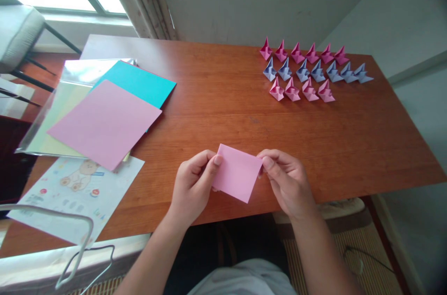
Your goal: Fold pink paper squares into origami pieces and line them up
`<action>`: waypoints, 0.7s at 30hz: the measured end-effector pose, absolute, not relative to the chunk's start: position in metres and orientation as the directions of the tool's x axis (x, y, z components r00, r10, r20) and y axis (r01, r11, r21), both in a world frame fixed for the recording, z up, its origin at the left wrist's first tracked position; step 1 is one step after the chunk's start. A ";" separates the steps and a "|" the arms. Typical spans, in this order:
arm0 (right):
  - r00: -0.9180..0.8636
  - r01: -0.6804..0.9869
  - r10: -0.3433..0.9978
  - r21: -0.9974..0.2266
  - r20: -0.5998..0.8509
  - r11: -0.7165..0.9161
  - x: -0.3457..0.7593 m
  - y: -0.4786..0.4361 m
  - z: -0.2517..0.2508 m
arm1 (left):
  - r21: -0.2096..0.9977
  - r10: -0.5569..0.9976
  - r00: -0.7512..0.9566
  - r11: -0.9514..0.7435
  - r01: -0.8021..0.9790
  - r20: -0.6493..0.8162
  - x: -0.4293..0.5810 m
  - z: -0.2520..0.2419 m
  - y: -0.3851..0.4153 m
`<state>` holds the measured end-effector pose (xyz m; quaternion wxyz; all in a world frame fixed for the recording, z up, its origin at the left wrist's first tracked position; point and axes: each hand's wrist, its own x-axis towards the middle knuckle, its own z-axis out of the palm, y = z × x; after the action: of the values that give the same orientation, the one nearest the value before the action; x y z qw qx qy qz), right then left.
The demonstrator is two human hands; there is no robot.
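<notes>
A small folded pink paper [237, 171] is held just above the near edge of the wooden table [223, 95]. My left hand [193, 183] pinches its left side, thumb on top. My right hand [288, 181] pinches its right edge with thumb and fingers. Both hands are closed on the paper.
Several folded paper figures [312, 71] stand in three rows at the far right: dark pink, blue, light pink. A stack of flat sheets lies at left, with a pink sheet [104, 123] on a teal sheet [139, 83] and a clear wrapper. A printed bear sheet [77, 192] lies nearer. A chair stands by the window.
</notes>
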<state>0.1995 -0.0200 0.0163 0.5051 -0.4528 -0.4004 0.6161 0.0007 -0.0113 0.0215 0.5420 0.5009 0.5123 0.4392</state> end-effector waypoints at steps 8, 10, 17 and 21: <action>-0.109 -0.246 0.982 -0.953 -0.155 -0.178 0.200 -0.020 0.016 | 0.992 0.990 0.078 0.119 0.042 -0.122 0.001 0.022 -0.011; -0.115 -0.236 0.981 -0.955 -0.157 -0.181 0.201 -0.021 0.015 | 0.992 0.989 0.081 0.120 0.047 -0.123 0.000 0.021 -0.011; -0.085 -0.157 0.992 -0.982 -0.095 -0.108 0.203 -0.022 0.013 | 0.991 0.998 0.046 0.034 0.133 -0.040 0.003 0.014 -0.013; 0.025 -0.025 1.000 -1.000 -0.008 -0.008 0.201 -0.024 0.023 | 0.957 0.971 -0.138 -0.158 0.244 0.196 0.009 0.008 -0.015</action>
<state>0.2006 -0.0238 0.0229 0.5105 -0.5018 -0.4854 0.5020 0.0086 -0.0149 0.0082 0.3495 0.5559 0.5466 0.5196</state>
